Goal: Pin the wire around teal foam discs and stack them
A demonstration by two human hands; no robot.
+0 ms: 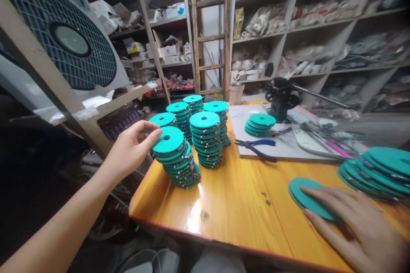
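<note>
Left hand [133, 147] touches leaning disc stack [175, 158], seemingly pinching.
</note>
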